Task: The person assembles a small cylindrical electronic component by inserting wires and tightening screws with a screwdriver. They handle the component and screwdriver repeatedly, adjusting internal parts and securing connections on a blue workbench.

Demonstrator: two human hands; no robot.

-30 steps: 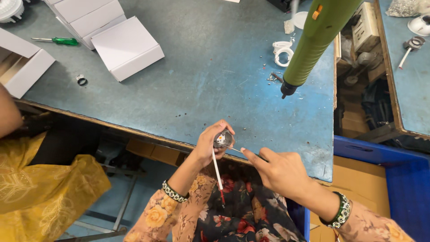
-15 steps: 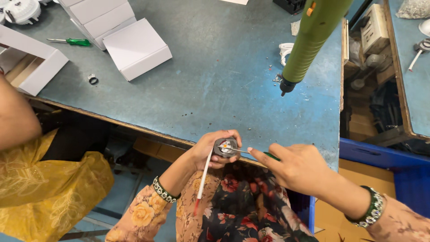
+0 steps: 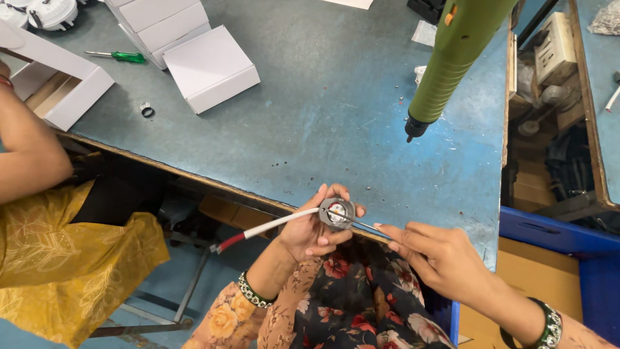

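My left hand (image 3: 313,232) grips a small round grey metal part (image 3: 337,214) at the near edge of the blue-grey worktable (image 3: 310,97). A white cable with a red end (image 3: 261,228) runs out of the part toward the left. My right hand (image 3: 436,255) holds a thin metal tool (image 3: 361,224) whose tip touches the centre of the part. Both hands are over my lap, just off the table edge.
A green electric screwdriver (image 3: 449,61) hangs above the table's right side. White cardboard boxes (image 3: 210,68) lie at the back left, with a green-handled screwdriver (image 3: 123,56) and a small black ring (image 3: 148,110). Another person's arm (image 3: 26,152) and yellow clothing are at left. Parts bins (image 3: 549,97) stand to the right.
The cable has swung from hanging downward to pointing left. My hands stay together at the table edge, and my right hand has brought the thin tool onto the part.
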